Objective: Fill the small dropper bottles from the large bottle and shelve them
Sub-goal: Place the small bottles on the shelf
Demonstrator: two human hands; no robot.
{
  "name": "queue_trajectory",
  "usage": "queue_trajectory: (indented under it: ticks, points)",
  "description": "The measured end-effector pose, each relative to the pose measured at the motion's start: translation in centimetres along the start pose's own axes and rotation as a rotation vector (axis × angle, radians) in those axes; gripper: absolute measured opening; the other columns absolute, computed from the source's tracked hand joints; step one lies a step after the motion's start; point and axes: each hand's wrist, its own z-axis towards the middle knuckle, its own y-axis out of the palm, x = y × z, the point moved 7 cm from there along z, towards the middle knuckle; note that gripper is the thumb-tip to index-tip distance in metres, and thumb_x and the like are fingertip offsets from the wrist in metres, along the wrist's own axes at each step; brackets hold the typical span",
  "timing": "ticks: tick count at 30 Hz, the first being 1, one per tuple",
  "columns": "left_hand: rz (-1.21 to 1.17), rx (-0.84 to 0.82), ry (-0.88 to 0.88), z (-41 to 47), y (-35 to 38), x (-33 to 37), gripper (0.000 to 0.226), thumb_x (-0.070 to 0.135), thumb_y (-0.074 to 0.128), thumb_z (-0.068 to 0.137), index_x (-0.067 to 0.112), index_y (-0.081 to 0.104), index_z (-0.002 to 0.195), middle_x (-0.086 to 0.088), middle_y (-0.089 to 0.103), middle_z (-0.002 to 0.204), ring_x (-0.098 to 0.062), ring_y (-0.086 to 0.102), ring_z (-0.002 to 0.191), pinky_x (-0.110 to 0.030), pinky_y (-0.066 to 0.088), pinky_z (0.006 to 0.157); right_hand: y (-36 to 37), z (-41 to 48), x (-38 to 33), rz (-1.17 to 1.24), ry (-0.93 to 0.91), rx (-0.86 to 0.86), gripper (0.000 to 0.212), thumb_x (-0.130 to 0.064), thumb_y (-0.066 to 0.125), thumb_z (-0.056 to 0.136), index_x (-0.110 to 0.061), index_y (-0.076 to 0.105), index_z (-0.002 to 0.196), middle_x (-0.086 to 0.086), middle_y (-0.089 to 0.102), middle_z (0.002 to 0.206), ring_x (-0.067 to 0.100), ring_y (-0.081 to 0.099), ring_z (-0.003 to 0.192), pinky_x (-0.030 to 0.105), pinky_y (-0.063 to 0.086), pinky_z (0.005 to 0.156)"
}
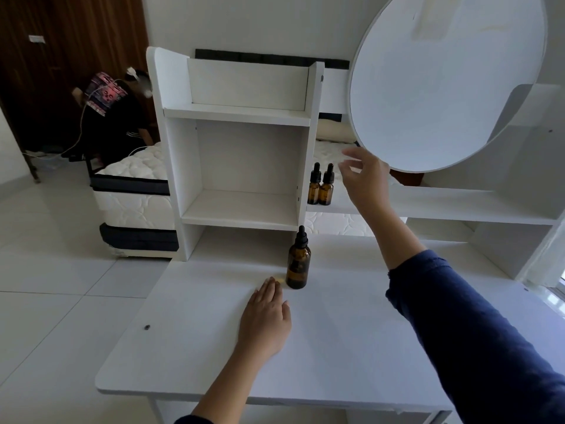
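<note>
Head view: the large bottle (298, 261) stands upright on the desk (336, 347) with its dropper cap on. Up and to the right of it, on the shelf (443, 206), two small bottles (320, 185) stand upright side by side, touching or nearly so, also capped. The right hand (363, 175) hovers just right of that pair, fingers spread and loose, holding nothing and touching neither bottle. The left hand (266, 316) lies flat on the desk just below-left of the large bottle, fingers straight, gripping nothing. A small yellowish spot (278, 281) sits between its fingertips and the bottle's base; what it is I cannot tell.

This looks like the shelving step, with the open hand at the pair either setting down or about to pick up; the frame does not settle which. How full the small bottles are is not readable. If one is to be taken, the next move calls for a pinch at its neck without tipping its neighbour.
</note>
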Motion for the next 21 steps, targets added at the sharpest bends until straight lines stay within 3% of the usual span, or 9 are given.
queue_trajectory:
  ticks: [4,7,11,14,17,21]
  points:
    - [0.012,-0.001,-0.001,0.1,0.2,-0.2,0.053,0.030,0.018,0.101,0.010,0.009,0.148,-0.004,0.003,0.159,-0.013,0.001,0.146,-0.026,-0.003,0.117,-3.6,-1.4,2.2,0.011,0.034,0.059,0.022,-0.006,0.055,0.088,-0.006,0.062,0.109,0.007,0.066,0.109,0.011,0.060,0.096,0.017,0.045,0.082]
    - [0.006,-0.001,0.007,0.1,0.4,0.0,0.053,0.030,0.017,0.101,0.010,0.008,0.148,-0.004,0.003,0.159,-0.013,0.001,0.146,-0.025,-0.003,0.117,-7.0,-3.2,5.6,-0.035,0.109,0.101,0.022,-0.005,0.054,0.087,-0.006,0.062,0.107,0.009,0.066,0.109,0.011,0.060,0.094,0.004,0.042,0.075]
    - [-0.008,-0.030,-0.005,0.2,0.4,-0.3,0.053,0.031,0.016,0.101,0.010,0.006,0.149,-0.003,0.000,0.159,-0.013,0.000,0.146,-0.025,-0.004,0.116,-10.8,-6.3,9.6,-0.127,0.221,0.153,0.022,-0.005,0.054,0.087,-0.005,0.064,0.107,0.010,0.067,0.108,0.017,0.062,0.099,0.012,0.042,0.082]
    - [0.010,-0.022,-0.010,0.3,0.2,-0.8,0.053,0.030,0.017,0.101,0.009,0.008,0.149,-0.005,0.002,0.159,-0.014,0.001,0.146,-0.027,-0.001,0.118,-12.7,-8.6,12.2,-0.150,0.299,0.193,0.022,-0.006,0.056,0.086,-0.002,0.065,0.106,0.013,0.068,0.105,0.022,0.063,0.099,-0.001,0.037,0.073]
    - [0.011,-0.034,-0.006,0.2,0.4,-0.5,0.053,0.030,0.016,0.101,0.010,0.006,0.149,-0.004,0.001,0.159,-0.013,0.000,0.146,-0.027,-0.002,0.118,-14.1,-11.3,14.9,-0.166,0.394,0.179,0.024,-0.012,0.058,0.086,-0.004,0.062,0.109,0.012,0.067,0.107,0.023,0.062,0.101,0.018,0.041,0.083]
    - [0.004,-0.042,0.000,0.2,0.5,-0.3,0.053,0.031,0.017,0.101,0.010,0.006,0.149,-0.003,0.001,0.159,-0.013,0.000,0.146,-0.027,-0.001,0.118,-13.8,-14.0,17.0,-0.175,0.475,0.091,0.033,-0.017,0.062,0.086,-0.003,0.056,0.115,0.012,0.063,0.114,0.024,0.059,0.106,0.030,0.045,0.087]
